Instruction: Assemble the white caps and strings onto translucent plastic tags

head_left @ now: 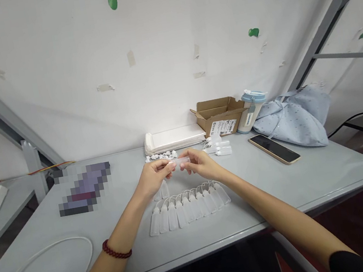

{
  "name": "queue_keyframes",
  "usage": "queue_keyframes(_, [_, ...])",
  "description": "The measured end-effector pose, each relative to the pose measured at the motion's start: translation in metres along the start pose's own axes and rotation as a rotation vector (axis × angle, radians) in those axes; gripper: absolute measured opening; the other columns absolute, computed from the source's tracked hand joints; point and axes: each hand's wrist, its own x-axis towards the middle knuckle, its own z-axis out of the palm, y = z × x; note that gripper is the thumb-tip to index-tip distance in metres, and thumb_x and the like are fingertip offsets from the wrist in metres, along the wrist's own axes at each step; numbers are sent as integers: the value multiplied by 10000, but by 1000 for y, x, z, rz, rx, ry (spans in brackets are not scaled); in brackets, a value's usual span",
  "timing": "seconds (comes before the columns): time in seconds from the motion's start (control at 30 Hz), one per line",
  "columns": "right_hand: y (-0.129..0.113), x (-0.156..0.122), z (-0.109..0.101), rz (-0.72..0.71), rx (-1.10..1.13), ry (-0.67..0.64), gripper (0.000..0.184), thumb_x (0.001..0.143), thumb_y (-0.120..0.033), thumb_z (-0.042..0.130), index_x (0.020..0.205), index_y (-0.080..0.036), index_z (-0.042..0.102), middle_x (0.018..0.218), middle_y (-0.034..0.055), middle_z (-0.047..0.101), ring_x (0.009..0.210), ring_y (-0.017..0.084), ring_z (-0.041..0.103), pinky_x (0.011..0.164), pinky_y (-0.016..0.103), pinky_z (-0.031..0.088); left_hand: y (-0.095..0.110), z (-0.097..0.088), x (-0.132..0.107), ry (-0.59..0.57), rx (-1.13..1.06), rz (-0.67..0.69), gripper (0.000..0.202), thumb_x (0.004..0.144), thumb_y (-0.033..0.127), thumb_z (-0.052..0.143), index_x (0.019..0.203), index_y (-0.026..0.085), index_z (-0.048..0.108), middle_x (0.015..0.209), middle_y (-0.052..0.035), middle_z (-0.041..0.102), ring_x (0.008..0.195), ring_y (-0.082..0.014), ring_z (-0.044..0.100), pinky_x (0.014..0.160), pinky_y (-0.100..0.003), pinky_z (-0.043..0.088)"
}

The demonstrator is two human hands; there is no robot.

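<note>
Both hands meet over the middle of the grey table (308,174). My left hand (155,176) and my right hand (199,163) pinch the two ends of one small clear plastic bottle (180,160), held level between them. Just below the hands lies a row of several similar clear bottles (188,205) side by side. Small white caps (162,156) are scattered behind the hands, and a few capped bottles (219,146) lie to their right.
A stack of white pouches (173,138), an open cardboard box (220,115), a lidded cup (251,112), a blue cloth bag (293,118) and a phone (274,148) sit at the back right. A clear tube (41,254) loops at the front left.
</note>
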Motion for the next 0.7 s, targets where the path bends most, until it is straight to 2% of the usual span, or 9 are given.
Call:
queue_keyframes(0.23, [1, -1, -2, -22, -16, -4, 262, 837, -403, 550, 903, -150, 567, 663, 5, 620, 503, 90, 528, 504, 222, 399, 2, 1, -1, 11, -30, 7, 314, 607, 410, 762, 788, 156, 720, 774, -32, 670, 615, -114, 500, 605, -258, 457])
queue_keyframes(0.53, [2, 1, -1, -56, 2, 68, 265, 795, -380, 591, 930, -153, 563, 710, 14, 621, 523, 90, 525, 499, 223, 409, -5, 3, 1, -73, -102, -138, 468, 749, 576, 589, 719, 115, 661, 720, -50, 609, 573, -118, 540, 571, -276, 458])
queue_keyframes(0.7, [3, 0, -1, -54, -2, 55, 271, 802, -391, 585, 930, -153, 563, 679, 6, 616, 516, 92, 526, 495, 223, 408, -3, 1, -1, -108, -57, -88, 415, 749, 537, 609, 677, 130, 635, 671, -18, 573, 566, -111, 525, 567, -258, 440])
